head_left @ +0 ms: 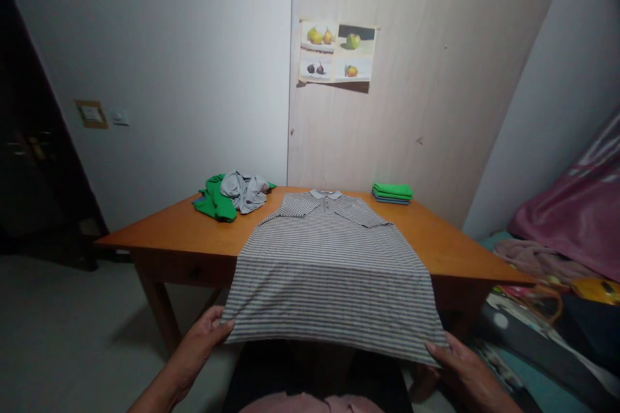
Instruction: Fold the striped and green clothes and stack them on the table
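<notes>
A grey striped polo shirt (329, 245) lies front up on the wooden table, its collar toward the wall and its short sleeves folded inward over the chest. Its lower part hangs past the table's front edge toward me. My left hand (210, 330) pinches the left bottom corner of the hem between thumb and fingers. At the opposite corner, my right hand (458, 358) grips the hem the same way. Between both hands the hem is stretched out, sagging slightly.
A crumpled heap of green cloth (217, 200) and grey cloth (246, 190) sits at the table's (179, 226) back left. Folded green and blue-grey clothes (392, 192) are stacked at the back right. Beyond the right side lie a pink cloth (571, 200) and assorted items.
</notes>
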Available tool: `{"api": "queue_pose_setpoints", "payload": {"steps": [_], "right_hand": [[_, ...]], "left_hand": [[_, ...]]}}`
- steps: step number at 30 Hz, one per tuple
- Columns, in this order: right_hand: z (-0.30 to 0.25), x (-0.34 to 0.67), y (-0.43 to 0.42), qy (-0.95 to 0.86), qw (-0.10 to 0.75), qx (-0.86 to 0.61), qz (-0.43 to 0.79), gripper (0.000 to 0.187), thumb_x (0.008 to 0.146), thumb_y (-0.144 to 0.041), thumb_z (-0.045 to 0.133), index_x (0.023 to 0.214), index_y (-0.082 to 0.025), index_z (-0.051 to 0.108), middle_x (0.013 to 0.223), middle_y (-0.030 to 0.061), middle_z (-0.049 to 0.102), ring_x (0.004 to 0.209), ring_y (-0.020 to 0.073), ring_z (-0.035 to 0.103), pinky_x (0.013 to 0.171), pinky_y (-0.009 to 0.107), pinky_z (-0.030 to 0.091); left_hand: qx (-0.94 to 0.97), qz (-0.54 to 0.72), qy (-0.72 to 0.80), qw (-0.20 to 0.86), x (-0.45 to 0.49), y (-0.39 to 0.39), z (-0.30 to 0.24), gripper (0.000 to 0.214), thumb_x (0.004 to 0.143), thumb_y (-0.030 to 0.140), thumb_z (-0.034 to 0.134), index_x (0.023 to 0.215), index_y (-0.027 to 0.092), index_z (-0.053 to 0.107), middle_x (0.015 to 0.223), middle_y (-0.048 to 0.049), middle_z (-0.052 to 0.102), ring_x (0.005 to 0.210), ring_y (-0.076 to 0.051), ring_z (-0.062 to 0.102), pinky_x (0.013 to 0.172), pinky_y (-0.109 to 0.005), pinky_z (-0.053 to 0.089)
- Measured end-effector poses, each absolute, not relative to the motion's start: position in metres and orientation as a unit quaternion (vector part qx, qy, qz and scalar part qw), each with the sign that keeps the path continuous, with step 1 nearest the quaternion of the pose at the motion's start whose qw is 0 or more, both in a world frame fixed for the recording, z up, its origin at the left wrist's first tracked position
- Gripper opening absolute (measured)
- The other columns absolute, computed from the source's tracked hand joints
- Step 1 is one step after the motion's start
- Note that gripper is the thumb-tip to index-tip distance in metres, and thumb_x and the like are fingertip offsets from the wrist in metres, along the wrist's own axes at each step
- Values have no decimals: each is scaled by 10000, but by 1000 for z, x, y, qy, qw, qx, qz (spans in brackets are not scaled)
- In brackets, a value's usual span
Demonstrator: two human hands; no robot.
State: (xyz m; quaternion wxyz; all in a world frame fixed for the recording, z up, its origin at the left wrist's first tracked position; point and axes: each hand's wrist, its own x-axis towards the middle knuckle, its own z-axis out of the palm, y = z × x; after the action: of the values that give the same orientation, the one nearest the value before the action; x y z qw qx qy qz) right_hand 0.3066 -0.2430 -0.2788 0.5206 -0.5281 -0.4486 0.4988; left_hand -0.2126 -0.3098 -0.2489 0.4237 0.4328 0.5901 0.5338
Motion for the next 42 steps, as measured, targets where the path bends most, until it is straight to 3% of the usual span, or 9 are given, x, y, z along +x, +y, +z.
{"api": "queue_pose_setpoints", "payload": {"steps": [5,10,14,18,22,27,31,36,42], "right_hand": [[-251,328,-250,-423,477,-530,559,538,599,-487,847,1066,-239,748,1049,121,750,836,299,707,717,421,586],[-216,340,-253,-412,523,-554,499,898,619,-499,829,1450,-364,515,1282,118,692,1010,363,697,664,418,577],[-196,352,-245,-395,560,-540,489,679,578,-486,852,1207,-279,702,1280,156,688,979,377,706,667,431,611],[-170,356,-237,-404,572,-456,550,427,649,-360,851,1042,-247,727,1248,88,710,1076,305,697,868,354,626],[-147,351,-230,-395,579,-401,590,569,639,-231,846,1182,-268,678,1315,48,680,1149,263,677,934,285,601],[-141,345,-216,-403,565,-417,587,607,628,-81,834,1187,-242,660,1215,65,723,1029,244,731,882,265,623],[-144,342,-201,-395,599,-416,559,419,680,-49,796,1051,-214,691,1073,24,754,955,187,738,879,244,620],[-145,343,-191,-391,606,-430,543,227,748,-136,787,945,-203,697,947,14,745,867,179,740,844,262,631],[-144,351,-202,-402,601,-453,522,264,683,-280,857,903,-233,719,856,40,726,707,186,712,681,246,641]], "left_hand": [[388,579,603,388,-205,-327,-222,580,669,550,791,1123,230,625,874,-41,765,858,-285,726,830,-401,550],[366,586,573,441,-210,-335,-193,604,677,494,828,1184,229,635,961,-57,762,813,-271,720,737,-388,586],[324,647,507,469,-216,-328,-171,394,695,369,859,1000,169,710,1011,-77,748,874,-225,717,782,-303,594],[298,683,453,489,-211,-320,-139,356,693,138,846,1028,127,727,998,-107,745,873,-203,722,781,-248,603],[307,702,402,502,-206,-314,-115,511,650,-30,788,1131,124,713,1031,-117,739,824,-168,724,729,-200,607],[344,701,389,488,-202,-306,-107,622,624,-80,744,1196,159,692,1097,-121,732,905,-177,727,736,-187,606],[348,710,402,461,-197,-298,-104,579,616,-26,801,1154,163,697,1007,-99,753,805,-150,724,714,-183,597],[354,711,438,421,-196,-289,-104,469,611,231,907,1037,161,723,882,-59,754,710,-150,694,642,-198,572],[452,668,520,282,-209,-296,-104,428,664,480,852,958,183,759,970,-70,745,950,-248,678,892,-334,537]]}}
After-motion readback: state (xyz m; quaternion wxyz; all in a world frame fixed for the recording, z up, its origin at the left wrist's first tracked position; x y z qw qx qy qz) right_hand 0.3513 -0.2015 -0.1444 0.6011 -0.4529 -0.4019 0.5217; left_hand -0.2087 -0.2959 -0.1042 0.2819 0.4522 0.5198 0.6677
